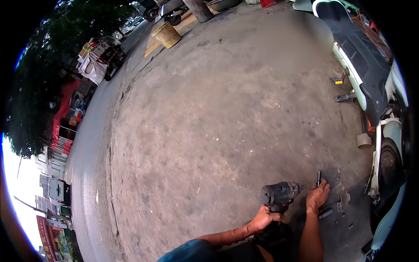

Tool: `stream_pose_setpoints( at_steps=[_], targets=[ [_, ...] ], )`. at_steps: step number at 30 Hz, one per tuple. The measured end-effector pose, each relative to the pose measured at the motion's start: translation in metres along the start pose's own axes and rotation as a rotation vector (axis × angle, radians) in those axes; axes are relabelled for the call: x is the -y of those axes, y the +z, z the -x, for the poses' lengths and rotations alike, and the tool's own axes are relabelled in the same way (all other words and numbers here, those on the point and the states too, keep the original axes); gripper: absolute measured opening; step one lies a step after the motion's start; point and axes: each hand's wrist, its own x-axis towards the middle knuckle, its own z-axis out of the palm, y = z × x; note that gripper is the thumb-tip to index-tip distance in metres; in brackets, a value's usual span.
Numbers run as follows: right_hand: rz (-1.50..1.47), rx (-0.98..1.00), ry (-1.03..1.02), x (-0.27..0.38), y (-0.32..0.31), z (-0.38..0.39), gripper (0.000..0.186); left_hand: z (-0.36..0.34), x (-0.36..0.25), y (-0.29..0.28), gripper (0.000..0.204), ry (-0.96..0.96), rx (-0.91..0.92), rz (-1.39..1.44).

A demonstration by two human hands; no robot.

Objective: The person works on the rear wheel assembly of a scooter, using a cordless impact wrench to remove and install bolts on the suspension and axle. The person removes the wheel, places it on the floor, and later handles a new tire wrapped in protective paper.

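My left hand (264,218) is wrapped round the grip of a dark cordless impact wrench (280,193), whose nose points right toward my other hand. My right hand (318,196) is closed at the fingers on a short dark cylinder that looks like a socket (319,176); its free end sticks up past the fingertips. A small gap separates the wrench's nose from this hand. Just right of my right wrist, a dark cylindrical piece (325,213) and a small pale metal part (345,198) lie on the ground.
A white and black scooter (358,56) takes up the right side, with its wheel (388,160) nearby. A yellow bucket (166,35) stands far off near a post (198,9). Along the left runs a road (89,174) with a loaded cart (98,61) and a parked vehicle (59,191).
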Motion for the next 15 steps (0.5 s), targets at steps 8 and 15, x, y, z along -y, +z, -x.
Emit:
stream_pose_setpoints(
  at_steps=[8,15],
  targets=[
    [-0.312,-0.468,0.163,-0.053,-0.043,0.040,0.054,-0.016,0.001,-0.015,0.039,-0.128,0.073,0.145],
    [-0.442,-0.292,0.543,-0.080,-0.050,0.090,0.063,-0.006,-0.001,0.004,0.042,-0.317,0.221,0.121]
  ],
)
